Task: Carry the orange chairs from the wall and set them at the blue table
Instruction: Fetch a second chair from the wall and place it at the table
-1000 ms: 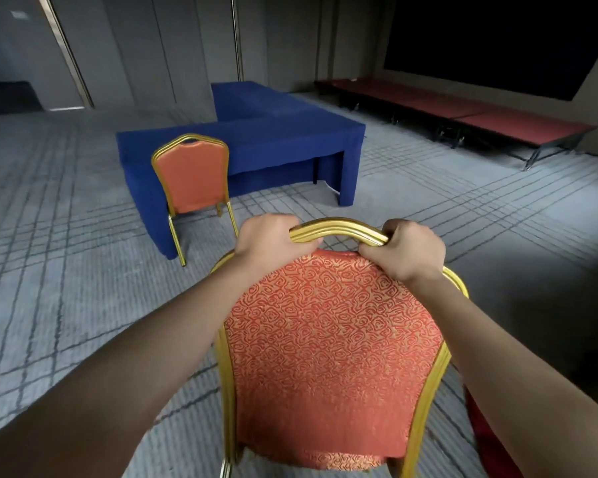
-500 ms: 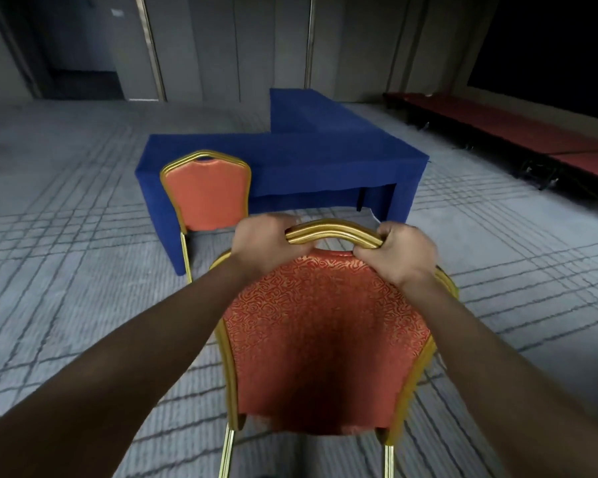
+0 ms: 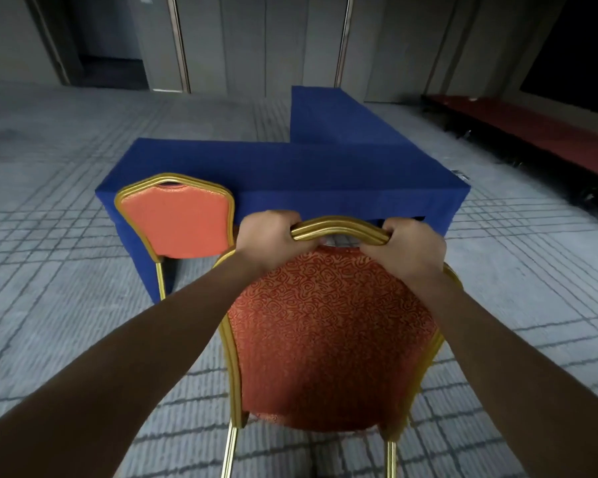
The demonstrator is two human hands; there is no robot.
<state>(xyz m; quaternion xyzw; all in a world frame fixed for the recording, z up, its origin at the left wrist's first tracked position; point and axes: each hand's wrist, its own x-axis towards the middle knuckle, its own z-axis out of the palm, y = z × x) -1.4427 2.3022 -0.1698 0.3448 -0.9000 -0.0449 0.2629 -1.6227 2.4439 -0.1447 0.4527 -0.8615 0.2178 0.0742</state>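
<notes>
Since a moment ago we came much nearer to the table (image 3: 325, 174), so the chair (image 3: 328, 332), its top rail clamped by the curled fingers of our left hand (image 3: 270, 239) and right hand (image 3: 408, 250), is almost at its place beside the other chair (image 3: 176, 222).

Orange swirl-patterned chair (image 3: 328, 332), gold frame; blue table (image 3: 325, 174).

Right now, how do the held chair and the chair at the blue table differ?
The held chair is gripped at its top by left hand and right hand; the placed chair is untouched. The held chair is short of the blue table; the placed chair stands at it. Both have orange backs, gold frames.
</notes>
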